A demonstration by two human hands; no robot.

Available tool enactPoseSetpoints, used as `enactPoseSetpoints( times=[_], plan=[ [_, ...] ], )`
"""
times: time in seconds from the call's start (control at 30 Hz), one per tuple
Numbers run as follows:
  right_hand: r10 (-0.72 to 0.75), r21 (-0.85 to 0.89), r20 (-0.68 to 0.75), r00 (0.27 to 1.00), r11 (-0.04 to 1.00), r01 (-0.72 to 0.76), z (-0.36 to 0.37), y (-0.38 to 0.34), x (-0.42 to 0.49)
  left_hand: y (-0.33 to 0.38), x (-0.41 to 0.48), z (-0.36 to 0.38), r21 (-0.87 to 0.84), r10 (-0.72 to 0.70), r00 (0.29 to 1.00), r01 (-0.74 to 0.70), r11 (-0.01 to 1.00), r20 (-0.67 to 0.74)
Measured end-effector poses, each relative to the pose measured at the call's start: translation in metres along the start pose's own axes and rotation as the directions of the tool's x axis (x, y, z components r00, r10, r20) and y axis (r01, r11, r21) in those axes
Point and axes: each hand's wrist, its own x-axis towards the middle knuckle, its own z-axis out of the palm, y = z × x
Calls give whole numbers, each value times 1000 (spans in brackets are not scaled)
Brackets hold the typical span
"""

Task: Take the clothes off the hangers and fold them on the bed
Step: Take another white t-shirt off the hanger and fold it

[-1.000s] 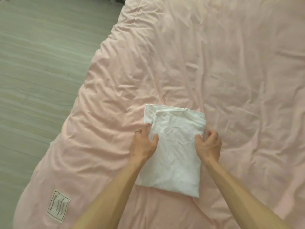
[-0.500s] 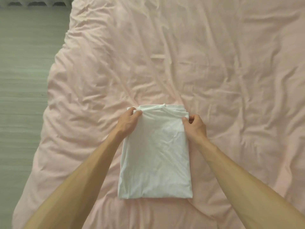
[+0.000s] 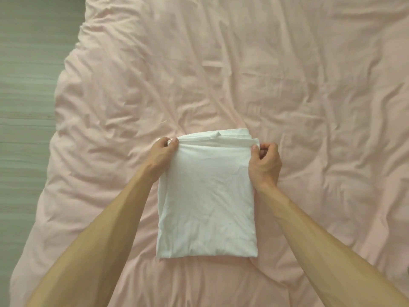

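While the folded white garment [image 3: 208, 207] lies flat on the pink bed [image 3: 309, 85], the person's left grip [image 3: 163, 151] pinches its far left corner, thumb and fingertips closed together on the cloth's edge. The right grip [image 3: 265, 162] pinches the far right corner in the same way. Its thumb lies on the upper layer, and the other fingers are bent in toward the palm just outside the garment's side.

Between the two grips runs the garment's far edge, where several stacked layers show as thin steps. The layer both grips hold looks like the topmost one, though it cannot be told whether it is raised off the rest. From the grips the garment stretches back toward the person as a tidy rectangle, lightly creased. Its near edge is a rounded fold resting on the bed between the two bare forearms.

Beyond the grips, and out to the right of the right grip, the bed cover spreads in broad wrinkles. Well apart to the left of the left grip, the cover's edge meets a pale wood-grain floor [image 3: 26, 85].
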Motion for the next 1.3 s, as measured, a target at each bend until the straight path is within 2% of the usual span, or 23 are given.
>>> enactPoseSetpoints(
  times=[0.07, 0.17, 0.23, 0.3, 0.37, 0.4, 0.47, 0.53, 0.63, 0.7, 0.8, 0.87, 0.97, 1.0, 1.07, 1.13, 1.17, 1.23, 1.3],
  plan=[
    [-4, -27, -8, 1000, 1000, 4, 5, 3, 3, -6, 2, 4, 283, 112, 991, -85, 955, -79],
    [71, -71, 60, 996, 995, -67, 11, 4, 10, -7, 2, 16, 375, 177, 975, -116, 920, -132],
    [40, -106, 90, 995, 994, -30, 9, 3, 6, -6, 2, 18, 433, 198, 971, -121, 893, -137],
    [-187, -207, 48, 981, 959, 193, 5, 5, -6, -7, 1, 20, 522, 239, 959, -128, 843, -151],
    [-431, -345, 54, 901, 838, 422, 4, 8, -28, -13, -10, 25, 695, 414, 885, -161, 701, -213],
    [-513, -385, 87, 854, 773, 504, 5, 10, -41, -16, -20, 32, 770, 524, 832, -209, 603, -184],
    [-577, -418, 200, 792, 681, 602, 14, 15, -69, -30, -44, 51, 820, 638, 770, -372, 436, 10],
    [-527, -455, 353, 773, 625, 634, 24, 24, -93, -51, -66, 66, 790, 591, 783, -483, 379, 195],
    [-404, -542, 507, 761, 537, 646, 25, 56, -102, -85, -76, 53, 825, 439, 870, -409, 390, 224],
    [-294, -637, 477, 828, 533, 557, 14, 77, -97, -99, -70, 32, 852, 358, 921, -309, 422, 157],
    [-146, -719, 340, 929, 597, 356, -9, 88, -90, -103, -71, 6, 852, 245, 969, -122, 508, -8],
    [-165, -700, 258, 952, 647, 302, -27, 82, -97, -100, -86, -2, 808, 205, 973, -34, 589, -109],
    [-253, -622, 227, 940, 705, 340, -54, 72, -122, -95, -126, -1, 664, 173, 941, 69, 744, -292],
    [-214, -577, 233, 949, 755, 312, -61, 70, -133, -94, -142, 2, 587, 112, 942, 101, 803, -316],
    [21, -491, 309, 951, 860, 141, -67, 65, -148, -93, -167, 10, 384, -79, 955, 189, 904, -285],
    [285, -496, 389, 876, 866, -62, -66, 65, -153, -96, -179, 15, 230, -269, 944, 310, 923, -193],
    [361, -485, 419, 833, 865, -131, -67, 64, -154, -95, -181, 16, 171, -339, 929, 362, 916, -152],
    [397, -413, 453, 798, 887, -207, -69, 64, -153, -93, -183, 14, 18, -425, 901, 428, 903, -91],
    [390, -314, 459, 798, 912, -265, -75, 64, -151, -87, -188, 12, -139, -456, 890, 450, 882, -10]
  ],
)
